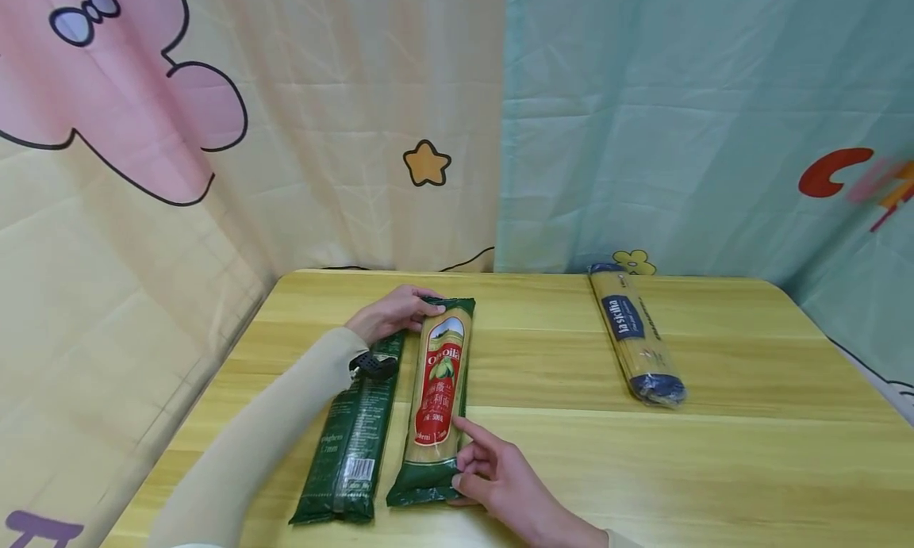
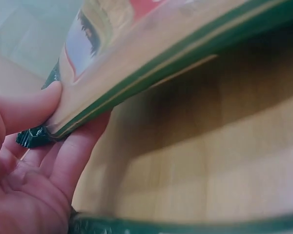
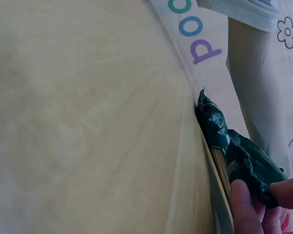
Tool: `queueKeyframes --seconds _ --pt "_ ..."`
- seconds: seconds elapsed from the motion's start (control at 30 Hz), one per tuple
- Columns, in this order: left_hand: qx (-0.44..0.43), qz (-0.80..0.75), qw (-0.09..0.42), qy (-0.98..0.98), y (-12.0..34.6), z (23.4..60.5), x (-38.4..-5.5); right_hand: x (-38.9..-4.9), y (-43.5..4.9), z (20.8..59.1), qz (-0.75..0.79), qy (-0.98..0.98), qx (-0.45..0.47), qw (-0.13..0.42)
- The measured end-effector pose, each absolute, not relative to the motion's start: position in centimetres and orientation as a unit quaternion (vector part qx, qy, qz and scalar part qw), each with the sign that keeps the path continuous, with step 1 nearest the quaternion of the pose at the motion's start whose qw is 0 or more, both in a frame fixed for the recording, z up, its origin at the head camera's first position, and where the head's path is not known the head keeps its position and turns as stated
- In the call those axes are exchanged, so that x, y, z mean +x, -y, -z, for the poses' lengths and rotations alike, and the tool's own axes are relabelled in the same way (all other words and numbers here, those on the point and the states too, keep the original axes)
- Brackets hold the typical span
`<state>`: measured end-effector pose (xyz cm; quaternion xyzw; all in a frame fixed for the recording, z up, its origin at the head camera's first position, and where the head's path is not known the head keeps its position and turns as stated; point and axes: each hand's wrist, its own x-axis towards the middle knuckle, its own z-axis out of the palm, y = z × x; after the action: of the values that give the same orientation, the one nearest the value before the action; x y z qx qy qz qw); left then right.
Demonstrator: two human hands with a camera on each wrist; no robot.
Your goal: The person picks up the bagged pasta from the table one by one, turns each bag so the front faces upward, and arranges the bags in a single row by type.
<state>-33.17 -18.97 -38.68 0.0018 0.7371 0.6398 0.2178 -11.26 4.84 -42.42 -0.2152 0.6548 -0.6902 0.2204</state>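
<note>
A packet of spaghetti (image 1: 435,397) with a red label and green ends is held between both hands, face up. The left hand (image 1: 400,310) pinches its far end; in the left wrist view the thumb (image 2: 34,105) lies on top, fingers underneath, with that end raised above the table. At the near green end, the right hand (image 1: 503,480) grips the corner between thumb and fingers, its index finger extended along the label's side. A second green spaghetti packet (image 1: 350,445) lies back side up just left, partly hidden under the left forearm.
A blue-banded spaghetti packet (image 1: 635,334) lies at the back right of the wooden table (image 1: 543,453). Printed curtains (image 1: 343,136) hang behind and beside the table. A black wrist strap (image 1: 374,365) is on the left arm.
</note>
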Motion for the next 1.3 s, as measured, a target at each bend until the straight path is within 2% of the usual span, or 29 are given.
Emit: queueKeyframes --seconds 0.27,0.93,1.3 --pt "0.009 -0.647 0.186 -0.740 16.6 38.1 -35.0 -12.9 -6.7 41.9 0.676 -0.688 -0.187 0.184" --pt "0.028 -0.684 0.197 -0.702 9.5 38.2 -39.6 -16.1 -11.6 41.0 0.667 -0.739 -0.048 0.086" --pt "0.024 -0.709 0.185 -0.680 6.5 39.5 -41.1 -17.9 -14.6 41.3 0.597 -0.800 -0.045 0.031"
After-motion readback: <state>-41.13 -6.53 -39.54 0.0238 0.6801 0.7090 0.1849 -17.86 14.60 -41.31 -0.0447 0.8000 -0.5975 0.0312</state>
